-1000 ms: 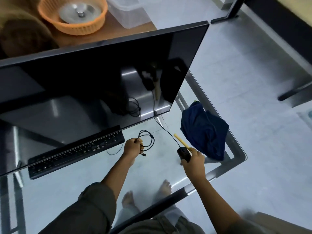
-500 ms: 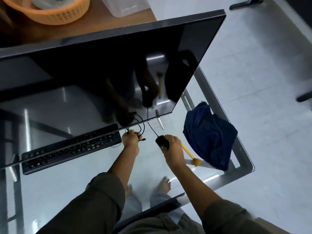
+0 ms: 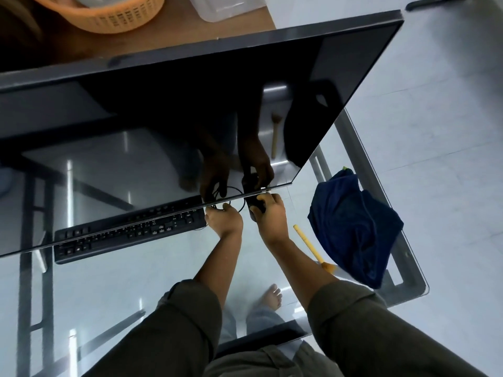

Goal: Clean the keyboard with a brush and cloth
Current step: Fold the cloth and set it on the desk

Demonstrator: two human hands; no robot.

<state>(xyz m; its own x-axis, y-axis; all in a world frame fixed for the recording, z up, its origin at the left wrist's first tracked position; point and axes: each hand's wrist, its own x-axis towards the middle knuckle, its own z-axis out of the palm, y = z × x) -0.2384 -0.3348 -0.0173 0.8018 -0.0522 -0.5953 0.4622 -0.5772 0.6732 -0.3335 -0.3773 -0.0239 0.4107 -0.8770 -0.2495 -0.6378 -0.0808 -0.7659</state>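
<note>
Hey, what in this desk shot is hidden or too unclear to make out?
Head view only.
keyboard: far rows hidden behind the monitor edge; key legends too small.
left hand: fingers curl out of sight, grip on cable unclear.
brush: bristles partly under cloth.
basket: cut off by top edge.

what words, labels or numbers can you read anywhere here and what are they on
None can be read.
Keyboard: pale key legends, too small and blurred to read.
Monitor: no readable brand or label.
Cloth and brush: no print shows.
</note>
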